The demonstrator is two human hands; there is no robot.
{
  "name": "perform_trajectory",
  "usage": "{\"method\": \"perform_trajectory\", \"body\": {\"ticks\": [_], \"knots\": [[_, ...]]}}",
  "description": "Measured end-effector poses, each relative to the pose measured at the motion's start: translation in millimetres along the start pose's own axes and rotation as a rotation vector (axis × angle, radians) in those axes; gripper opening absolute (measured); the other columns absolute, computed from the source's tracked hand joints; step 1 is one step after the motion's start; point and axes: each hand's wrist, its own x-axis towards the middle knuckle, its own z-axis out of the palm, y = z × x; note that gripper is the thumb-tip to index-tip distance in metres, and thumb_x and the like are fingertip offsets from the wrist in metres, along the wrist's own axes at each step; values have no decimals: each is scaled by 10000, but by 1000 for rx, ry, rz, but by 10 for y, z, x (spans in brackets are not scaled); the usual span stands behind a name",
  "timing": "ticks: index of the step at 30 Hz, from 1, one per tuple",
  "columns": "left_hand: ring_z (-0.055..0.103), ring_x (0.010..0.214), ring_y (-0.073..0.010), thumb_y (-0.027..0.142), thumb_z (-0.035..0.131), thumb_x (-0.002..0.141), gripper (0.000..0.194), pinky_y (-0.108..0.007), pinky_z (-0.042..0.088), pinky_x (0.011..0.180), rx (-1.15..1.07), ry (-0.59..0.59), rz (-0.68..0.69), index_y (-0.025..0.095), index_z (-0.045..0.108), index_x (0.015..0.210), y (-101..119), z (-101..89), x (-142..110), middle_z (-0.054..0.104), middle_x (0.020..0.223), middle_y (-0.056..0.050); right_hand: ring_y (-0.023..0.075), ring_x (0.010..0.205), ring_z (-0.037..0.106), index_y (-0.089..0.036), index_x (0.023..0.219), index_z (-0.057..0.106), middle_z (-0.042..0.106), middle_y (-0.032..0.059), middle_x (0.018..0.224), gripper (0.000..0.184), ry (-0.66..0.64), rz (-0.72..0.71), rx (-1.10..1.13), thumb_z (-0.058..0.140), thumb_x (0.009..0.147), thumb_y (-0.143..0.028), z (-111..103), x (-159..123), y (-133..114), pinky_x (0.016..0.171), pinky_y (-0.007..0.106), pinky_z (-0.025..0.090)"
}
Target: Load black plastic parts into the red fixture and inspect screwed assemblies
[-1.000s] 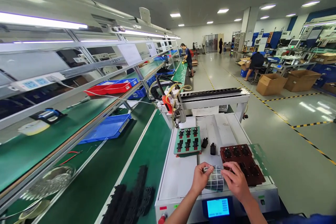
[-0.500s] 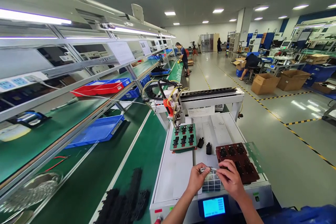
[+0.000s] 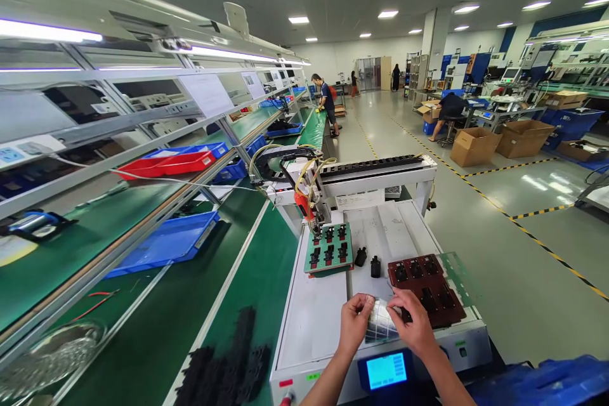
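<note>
My left hand [image 3: 354, 325] pinches the upper left edge of a silvery sheet of stickers [image 3: 379, 322], marked off in a grid of squares. At the sheet's right edge, my right hand [image 3: 413, 322] has thumb and forefinger closed on it. A thin dark tip shows above the right fingers; I cannot make out what it is. The sheet is tilted over the front of a white bench machine. Just right of my right hand lies a dark red fixture plate [image 3: 457, 312] with black parts in its slots. Two loose black parts [image 3: 375, 267] lie beyond my hands.
A green fixture [image 3: 328, 260] with black parts sits under the machine's head [image 3: 307, 203]. The gantry beam [image 3: 375, 179] crosses behind. A lit screen [image 3: 386, 370] is below my hands. Black parts [image 3: 228, 361] are heaped at left, near a blue tray [image 3: 164, 244]. A co-worker [image 3: 326, 101] stands farther off.
The sheet was nearly edge-on at its top between my fingers; now its gridded face is tilted up into view. My right hand has shifted slightly left, and the whole view has turned a little.
</note>
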Motion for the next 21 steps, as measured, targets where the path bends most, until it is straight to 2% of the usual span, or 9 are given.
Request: {"method": "perform_trajectory", "body": {"ticks": [2, 4, 6, 10, 13, 15, 18, 19, 21], "knots": [[545, 621, -139, 614, 744, 856, 480, -249, 420, 616, 30, 25, 2, 147, 725, 747, 0, 16, 4, 657, 654, -7, 285, 1150, 702, -305, 1549, 451, 736, 99, 1230, 580, 55, 95, 78, 638, 1001, -277, 37, -6, -53, 1032, 506, 605], [547, 613, -145, 623, 751, 844, 496, -255, 429, 621, 57, 27, 6, 151, 721, 696, 14, 34, 4, 652, 630, -7, 276, 1243, 662, -322, 1633, 289, 594, 129, 1474, 719, 76, 198, 167, 627, 1000, -291, 95, 11, -101, 1001, 468, 635], [564, 616, -158, 630, 760, 829, 498, -262, 440, 624, 83, 2, 12, 153, 738, 685, 36, 44, -2, 670, 628, -16, 266, 1269, 639, -339, 1654, 214, 471, 140, 1582, 763, 73, 232, 219, 601, 1000, -279, 163, 38, -133, 944, 427, 663], [664, 735, -218, 606, 785, 814, 437, -290, 503, 715, 145, -88, 50, 171, 800, 776, 65, 11, -4, 767, 749, -50, 261, 1198, 669, -345, 1665, 204, 441, 160, 1593, 757, 106, 181, 135, 542, 1003, -200, 278, 28, -128, 875, 412, 687], [711, 846, -256, 580, 766, 842, 392, -320, 527, 813, 269, -158, 110, 192, 811, 876, 38, -28, 22, 802, 852, -61, 309, 1272, 658, -402, 1636, 318, 494, 132, 1581, 681, 45, -2, -72, 489, 1025, -154, 343, -89, -63, 944, 483, 673], [703, 803, -253, 587, 728, 868, 405, -319, 519, 775, 363, -173, 130, 188, 794, 845, 0, -34, 50, 787, 812, -59, 326, 1297, 656, -439, 1597, 402, 525, 103, 1572, 632, -6, -113, -188, 464, 1042, -144, 373, -187, -3, 980, 515, 658], [659, 689, -237, 591, 659, 904, 441, -317, 490, 690, 484, -151, 132, 184, 746, 755, -77, -28, 117, 734, 701, -50, 320, 1277, 678, -440, 1574, 445, 557, 90, 1549, 588, 50, -127, -199, 470, 1058, -159, 358, -283, 83, 983, 503, 663], [660, 680, -243, 586, 640, 909, 436, -327, 493, 689, 506, -122, 124, 186, 744, 770, -108, -34, 148, 734, 701, -54, 320, 1286, 673, -435, 1571, 450, 553, 91, 1551, 578, 89, -115, -182, 483, 1058, -169, 327, -295, 109, 993, 503, 659], [712, 759, -283, 566, 629, 898, 405, -363, 526, 741, 509, -39, 89, 186, 770, 920, -181, -66, 217, 779, 808, -86, 334, 1345, 629, -427, 1575, 438, 500, 95, 1595, 581, 141, -77, -178, 509, 1052, -185, 226, -301, 167, 1046, 534, 627]]}}
